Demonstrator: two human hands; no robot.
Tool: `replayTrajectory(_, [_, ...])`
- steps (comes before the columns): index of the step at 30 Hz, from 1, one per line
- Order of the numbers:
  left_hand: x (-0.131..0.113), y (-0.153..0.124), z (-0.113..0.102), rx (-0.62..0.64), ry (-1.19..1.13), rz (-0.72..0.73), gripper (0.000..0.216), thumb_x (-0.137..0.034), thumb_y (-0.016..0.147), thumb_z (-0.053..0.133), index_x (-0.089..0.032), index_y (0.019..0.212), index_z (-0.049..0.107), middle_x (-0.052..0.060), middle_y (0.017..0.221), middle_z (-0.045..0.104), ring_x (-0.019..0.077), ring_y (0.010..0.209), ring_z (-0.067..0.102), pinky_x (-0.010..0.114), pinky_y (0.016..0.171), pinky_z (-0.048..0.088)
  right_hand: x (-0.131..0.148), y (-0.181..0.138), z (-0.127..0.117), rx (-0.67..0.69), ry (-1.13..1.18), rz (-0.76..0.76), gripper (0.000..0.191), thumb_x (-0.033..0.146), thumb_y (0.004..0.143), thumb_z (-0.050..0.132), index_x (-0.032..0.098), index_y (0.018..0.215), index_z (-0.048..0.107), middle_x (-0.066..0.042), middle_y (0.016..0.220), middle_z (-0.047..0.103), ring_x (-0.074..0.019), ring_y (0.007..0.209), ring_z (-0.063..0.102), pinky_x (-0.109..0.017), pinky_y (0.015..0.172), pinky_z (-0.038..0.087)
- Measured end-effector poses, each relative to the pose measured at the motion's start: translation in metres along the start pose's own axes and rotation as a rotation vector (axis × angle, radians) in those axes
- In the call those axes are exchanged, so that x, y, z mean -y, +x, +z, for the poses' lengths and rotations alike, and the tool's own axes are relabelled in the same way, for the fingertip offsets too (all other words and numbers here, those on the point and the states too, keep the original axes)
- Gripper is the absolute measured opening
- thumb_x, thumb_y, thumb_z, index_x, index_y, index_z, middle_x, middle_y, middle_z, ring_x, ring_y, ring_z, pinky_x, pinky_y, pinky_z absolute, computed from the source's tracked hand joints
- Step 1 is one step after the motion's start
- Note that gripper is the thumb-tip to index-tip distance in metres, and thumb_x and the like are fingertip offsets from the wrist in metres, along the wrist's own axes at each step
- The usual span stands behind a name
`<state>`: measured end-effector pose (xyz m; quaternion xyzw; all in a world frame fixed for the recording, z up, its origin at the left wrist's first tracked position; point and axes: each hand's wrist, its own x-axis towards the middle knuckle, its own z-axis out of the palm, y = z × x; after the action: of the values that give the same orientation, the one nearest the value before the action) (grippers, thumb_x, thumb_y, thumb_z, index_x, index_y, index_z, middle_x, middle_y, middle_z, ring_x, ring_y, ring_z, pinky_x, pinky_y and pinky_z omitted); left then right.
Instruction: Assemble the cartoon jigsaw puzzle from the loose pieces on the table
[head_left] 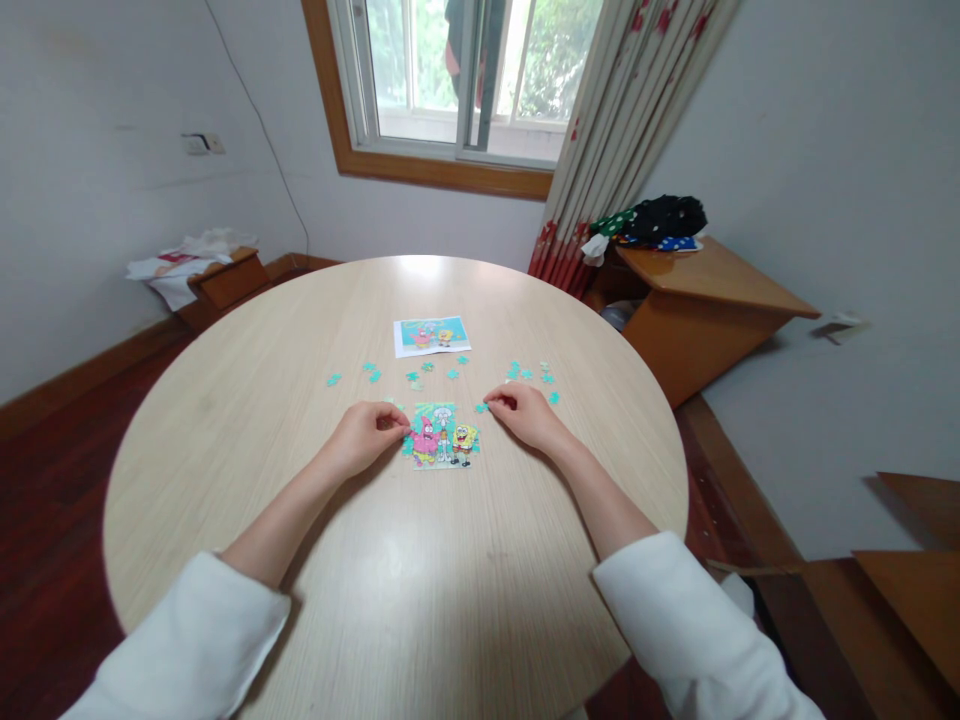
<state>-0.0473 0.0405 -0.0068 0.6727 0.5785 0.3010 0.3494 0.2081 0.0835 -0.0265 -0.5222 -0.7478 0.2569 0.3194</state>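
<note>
A partly joined jigsaw puzzle (442, 440) with a pink starfish, a pale squid figure and a yellow sponge figure lies flat on the table. At its left edge is my left hand (369, 435), fingertips pinched together and touching the border; whatever is between them is hidden. My right hand (521, 412) pinches a small teal puzzle piece (481, 408) just off the puzzle's upper right corner. Several loose teal pieces (453, 374) are scattered beyond both hands. Behind them lies a printed reference picture (433, 336) of the same characters.
The round wooden table (390, 600) fills the middle of the view. A wooden cabinet (697, 310) with dark cloths (664, 220) on it stands at right, by a curtain (600, 130). Papers (180, 265) lie on a low wooden piece at left.
</note>
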Motion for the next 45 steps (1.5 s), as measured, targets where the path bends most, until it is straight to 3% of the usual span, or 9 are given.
replayTrajectory(13, [-0.002, -0.004, 0.002, 0.007, 0.217, 0.038, 0.017, -0.03, 0.07, 0.056, -0.017, 0.067, 0.066, 0.003, 0.063, 0.065, 0.0175, 0.062, 0.057, 0.027, 0.06, 0.039, 0.0, 0.001, 0.0, 0.002, -0.015, 0.015, 0.017, 0.014, 0.076, 0.053, 0.014, 0.08, 0.07, -0.002, 0.072, 0.063, -0.0115, 0.064, 0.051, -0.025, 0.064, 0.04])
replayTrajectory(23, [0.001, -0.003, 0.003, 0.016, 0.234, 0.07, 0.016, -0.029, 0.072, 0.054, -0.018, 0.069, 0.066, 0.002, 0.063, 0.063, 0.0169, 0.061, 0.056, 0.026, 0.057, 0.037, 0.001, -0.001, -0.001, -0.001, -0.007, -0.006, 0.017, 0.015, 0.076, 0.053, 0.015, 0.078, 0.069, -0.002, 0.07, 0.062, -0.0114, 0.063, 0.05, -0.025, 0.063, 0.04])
replayTrajectory(34, [0.0, -0.002, 0.001, 0.074, 0.37, 0.257, 0.015, -0.016, 0.078, 0.055, -0.018, 0.075, 0.069, 0.005, 0.076, 0.063, 0.0178, 0.07, 0.058, 0.029, 0.068, 0.042, 0.005, -0.002, -0.003, 0.016, 0.003, 0.028, 0.017, 0.015, 0.077, 0.053, 0.013, 0.081, 0.069, -0.002, 0.071, 0.061, -0.012, 0.065, 0.051, -0.026, 0.065, 0.04])
replayTrajectory(37, [-0.001, -0.003, 0.0, 0.05, 0.37, 0.296, 0.016, -0.019, 0.081, 0.055, -0.017, 0.075, 0.069, 0.007, 0.078, 0.064, 0.0196, 0.075, 0.059, 0.032, 0.072, 0.045, 0.004, -0.002, -0.002, 0.012, 0.012, 0.017, 0.017, 0.015, 0.076, 0.053, 0.014, 0.08, 0.069, -0.002, 0.071, 0.061, -0.0118, 0.065, 0.051, -0.025, 0.065, 0.04])
replayTrajectory(40, [-0.006, -0.009, -0.001, 0.046, 0.308, 0.369, 0.026, -0.031, 0.088, 0.048, -0.017, 0.086, 0.07, 0.01, 0.091, 0.067, 0.0216, 0.088, 0.062, 0.035, 0.081, 0.047, 0.002, -0.002, -0.002, 0.002, 0.021, -0.004, 0.016, 0.015, 0.076, 0.053, 0.015, 0.079, 0.069, -0.002, 0.071, 0.062, -0.0117, 0.064, 0.051, -0.025, 0.064, 0.041])
replayTrajectory(42, [-0.011, -0.014, 0.003, 0.077, 0.313, 0.429, 0.037, -0.037, 0.092, 0.04, -0.016, 0.106, 0.067, 0.013, 0.112, 0.066, 0.024, 0.106, 0.059, 0.04, 0.094, 0.044, 0.0, -0.001, -0.001, -0.001, 0.02, -0.008, 0.017, 0.015, 0.076, 0.052, 0.015, 0.079, 0.069, -0.002, 0.071, 0.062, -0.0116, 0.065, 0.051, -0.025, 0.064, 0.041])
replayTrajectory(45, [-0.014, -0.022, 0.013, 0.14, 0.483, 0.442, 0.057, -0.046, 0.095, 0.028, -0.011, 0.137, 0.043, 0.017, 0.146, 0.04, 0.0277, 0.135, 0.035, 0.049, 0.112, 0.022, -0.001, -0.001, 0.0, 0.003, 0.015, -0.006, 0.017, 0.015, 0.076, 0.053, 0.014, 0.08, 0.069, -0.002, 0.071, 0.062, -0.0116, 0.064, 0.051, -0.025, 0.065, 0.041])
